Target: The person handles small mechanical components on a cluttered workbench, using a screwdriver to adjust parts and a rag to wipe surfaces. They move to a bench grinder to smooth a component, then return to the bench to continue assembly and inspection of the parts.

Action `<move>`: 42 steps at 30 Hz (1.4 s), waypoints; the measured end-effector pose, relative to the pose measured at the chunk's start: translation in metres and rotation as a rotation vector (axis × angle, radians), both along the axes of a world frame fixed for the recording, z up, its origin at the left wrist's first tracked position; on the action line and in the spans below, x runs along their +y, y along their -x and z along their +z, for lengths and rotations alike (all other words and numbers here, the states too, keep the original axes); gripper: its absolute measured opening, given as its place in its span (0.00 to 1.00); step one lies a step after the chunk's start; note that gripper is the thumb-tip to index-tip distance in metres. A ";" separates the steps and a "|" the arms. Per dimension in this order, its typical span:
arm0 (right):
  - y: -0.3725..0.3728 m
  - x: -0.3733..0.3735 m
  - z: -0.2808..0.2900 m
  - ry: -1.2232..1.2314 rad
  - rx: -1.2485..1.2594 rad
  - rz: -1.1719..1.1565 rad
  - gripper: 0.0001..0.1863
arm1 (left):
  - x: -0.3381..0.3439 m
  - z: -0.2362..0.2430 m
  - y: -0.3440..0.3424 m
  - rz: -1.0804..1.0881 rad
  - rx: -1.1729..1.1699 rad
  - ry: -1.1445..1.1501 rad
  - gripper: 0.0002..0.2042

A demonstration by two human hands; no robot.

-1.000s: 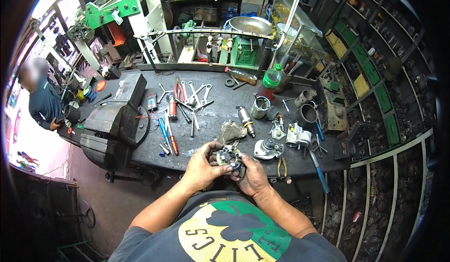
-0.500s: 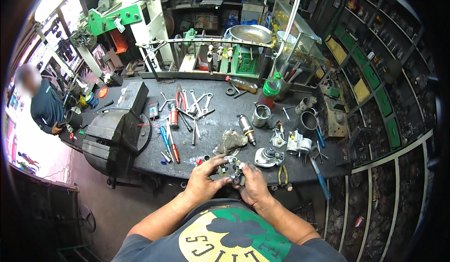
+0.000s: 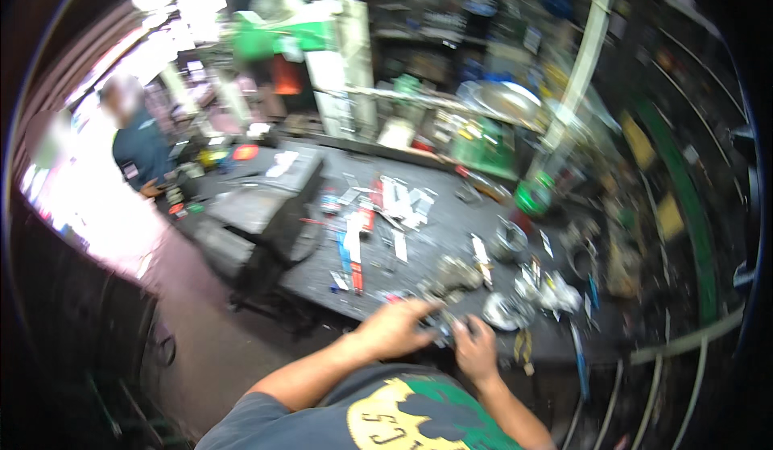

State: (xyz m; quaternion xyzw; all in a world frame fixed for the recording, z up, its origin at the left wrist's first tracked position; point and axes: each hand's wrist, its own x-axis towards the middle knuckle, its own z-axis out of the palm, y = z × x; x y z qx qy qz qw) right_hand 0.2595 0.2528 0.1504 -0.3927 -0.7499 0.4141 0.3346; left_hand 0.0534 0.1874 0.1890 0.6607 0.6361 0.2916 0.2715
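Note:
Motion blurs the whole view. My left hand (image 3: 396,329) and my right hand (image 3: 475,347) are closed on a small metal part (image 3: 440,328) between them, at the bench's front edge. Its shape is too smeared to name the kind. Just beyond my fingers lies a crumpled grey rag (image 3: 452,275). To the right of it sits a round silver metal housing (image 3: 506,311), with yellow-handled pliers (image 3: 523,344) at the edge beside my right hand. Red and blue screwdrivers (image 3: 356,271) lie beyond my left hand, below a group of wrenches (image 3: 401,200).
A big dark vise (image 3: 245,225) fills the bench's left end. Metal cups and parts (image 3: 551,291), a blue-handled tool (image 3: 580,360) and a green-capped bottle (image 3: 535,196) stand or lie to the right. A person (image 3: 141,144) is at the far left.
My view has swung left and tilted, so the bench appears shifted right and slanted. Both hands still hold the metal part. A second blurred figure shows at the far left edge.

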 end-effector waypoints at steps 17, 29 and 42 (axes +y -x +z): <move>0.011 -0.010 0.011 0.134 -0.272 0.265 0.22 | -0.015 -0.073 -0.004 0.106 -0.230 0.008 0.19; 0.005 -0.013 0.002 0.093 -0.336 0.265 0.23 | -0.024 -0.075 -0.010 0.117 -0.184 0.056 0.20; -0.001 -0.015 0.010 0.166 -0.281 0.260 0.28 | -0.018 -0.090 -0.018 0.086 -0.248 0.066 0.23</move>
